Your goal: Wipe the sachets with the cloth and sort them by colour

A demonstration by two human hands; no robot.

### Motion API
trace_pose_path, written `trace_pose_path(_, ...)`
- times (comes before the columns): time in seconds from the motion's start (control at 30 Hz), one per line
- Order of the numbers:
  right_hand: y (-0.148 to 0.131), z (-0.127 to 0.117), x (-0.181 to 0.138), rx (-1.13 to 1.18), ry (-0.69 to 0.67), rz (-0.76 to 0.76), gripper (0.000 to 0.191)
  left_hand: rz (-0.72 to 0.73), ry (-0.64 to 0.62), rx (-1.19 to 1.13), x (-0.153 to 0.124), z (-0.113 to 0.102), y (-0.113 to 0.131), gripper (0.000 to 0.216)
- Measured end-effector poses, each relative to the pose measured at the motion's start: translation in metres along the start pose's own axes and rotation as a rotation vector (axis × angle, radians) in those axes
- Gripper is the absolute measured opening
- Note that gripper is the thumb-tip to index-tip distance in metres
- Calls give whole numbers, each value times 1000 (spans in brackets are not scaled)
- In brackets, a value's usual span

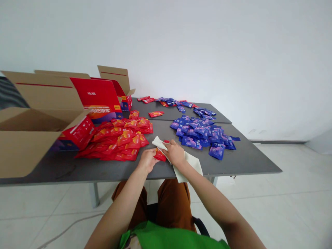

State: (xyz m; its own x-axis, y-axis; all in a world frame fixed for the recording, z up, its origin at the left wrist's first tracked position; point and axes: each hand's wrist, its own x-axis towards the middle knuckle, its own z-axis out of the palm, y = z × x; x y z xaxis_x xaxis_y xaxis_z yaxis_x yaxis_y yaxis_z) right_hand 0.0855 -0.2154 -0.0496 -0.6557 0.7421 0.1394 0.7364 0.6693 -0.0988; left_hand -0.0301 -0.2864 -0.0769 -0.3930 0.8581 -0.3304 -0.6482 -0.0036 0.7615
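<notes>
Near the front edge of the table, my left hand (148,160) is closed on the edge of a red sachet (160,155). A pale cloth (190,164) is bunched under the fingers of my right hand (175,153), pressed against that sachet; its loose end hangs over the table edge. Part of the sachet is hidden by the cloth and fingers. To the left of my hands lies a heap of red sachets (121,138). A heap of blue-purple sachets (202,133) lies to the right.
Open cardboard boxes stand on the left: a near one (77,133) with raised flaps and a red printed one (100,98) behind. More mixed sachets (168,101) lie along the back of the dark table (249,162). A white wall (207,52) rises behind.
</notes>
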Motion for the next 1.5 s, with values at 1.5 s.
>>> trace_pose_path(1.5,-6,-3,9,91,11,113,42,-81,-49,103,3,5,10,25)
